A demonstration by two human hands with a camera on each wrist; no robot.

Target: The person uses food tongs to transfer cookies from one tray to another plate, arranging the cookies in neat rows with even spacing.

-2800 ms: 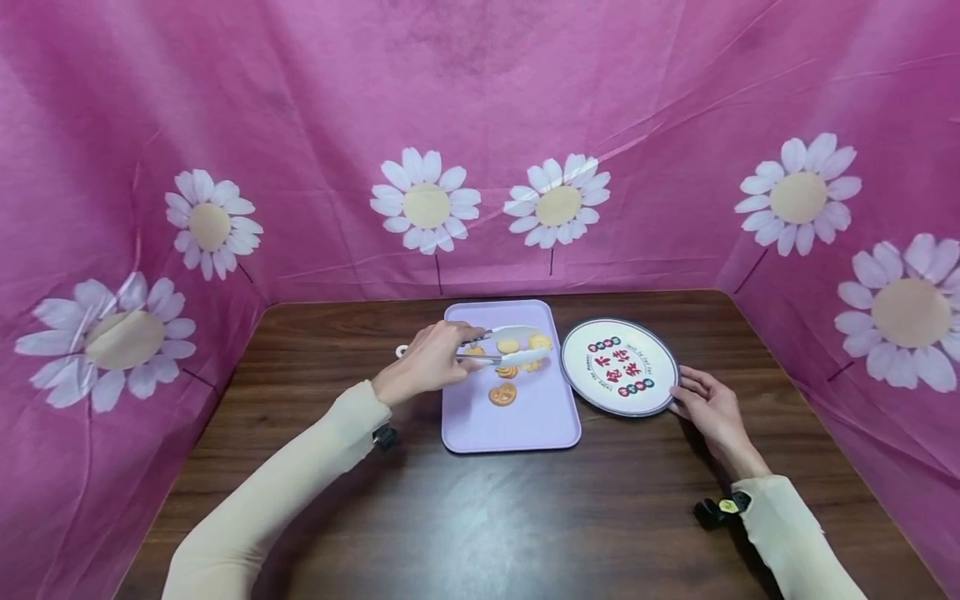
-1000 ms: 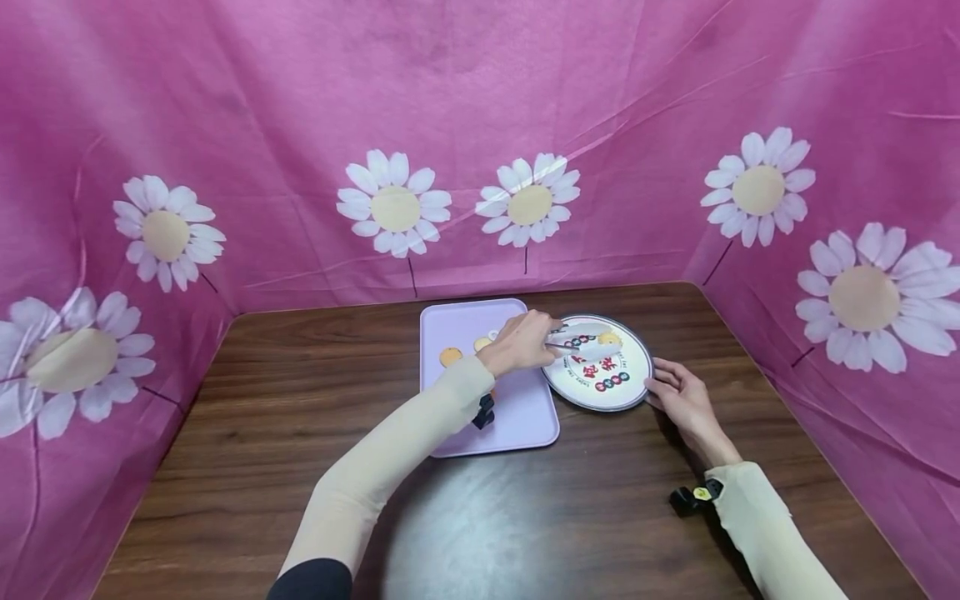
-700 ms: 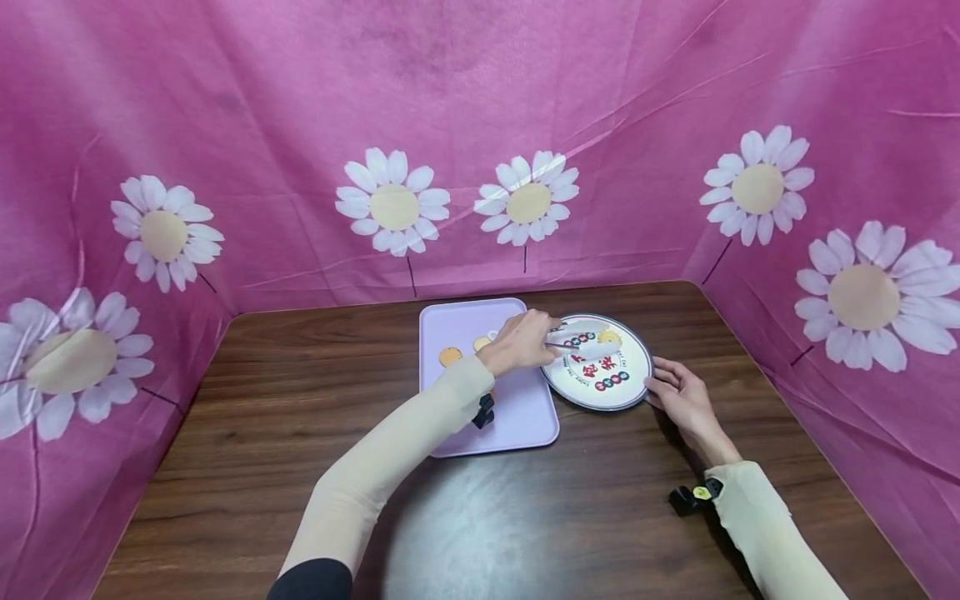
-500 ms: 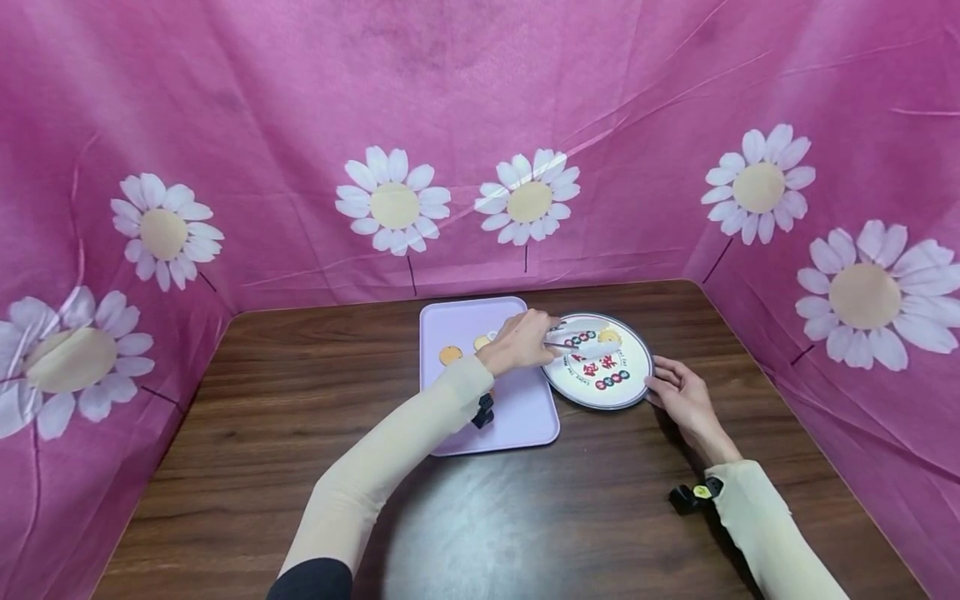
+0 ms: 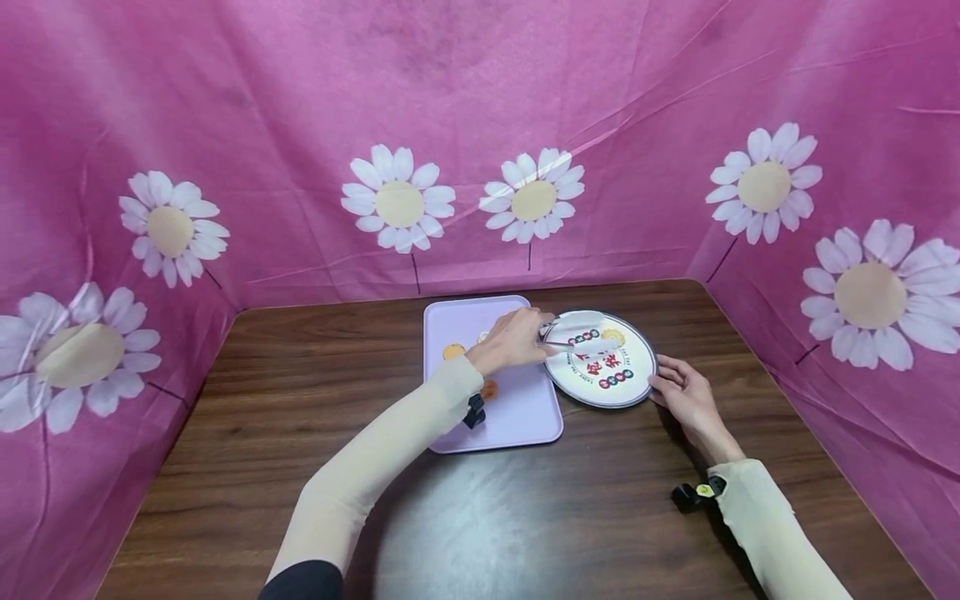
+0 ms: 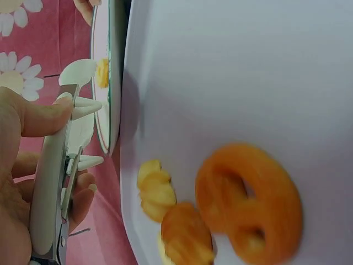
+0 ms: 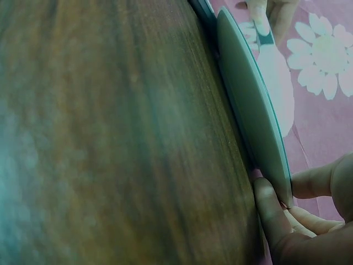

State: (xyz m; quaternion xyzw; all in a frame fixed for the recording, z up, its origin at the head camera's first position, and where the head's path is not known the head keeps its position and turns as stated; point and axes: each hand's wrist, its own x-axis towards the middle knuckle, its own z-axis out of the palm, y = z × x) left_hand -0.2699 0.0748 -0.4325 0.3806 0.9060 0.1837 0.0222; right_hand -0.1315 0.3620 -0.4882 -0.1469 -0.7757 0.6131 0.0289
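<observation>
From where I stand, a round orange biscuit (image 5: 453,352) lies toward the left of the light-purple rectangular tray (image 5: 517,429) on the brown wood-grain desk (image 5: 465,517). A glossy orange-brown pretzel (image 6: 248,212) lies nearer the tray's front, partly hidden by the left sleeve. The left hand (image 5: 513,340) extends over the tray; its grip is wrapped around the silver-and-white tongs (image 5: 596,346), whose two paddle ends stand parted over the round white plate (image 5: 573,383) with red lettering. At their tips, a yellow wavy-edged biscuit (image 5: 613,337) is at the plate's far side; whether a paddle touches it, I cannot tell. At far right, the right hand (image 5: 688,400) has its grip on the plate's rim, thumb opposed to fingers.

Step in hand, as judged: releasing the yellow biscuit. Next move calls for: lift the parted paddles clear without dragging it, then return the tongs to the tray.
</observation>
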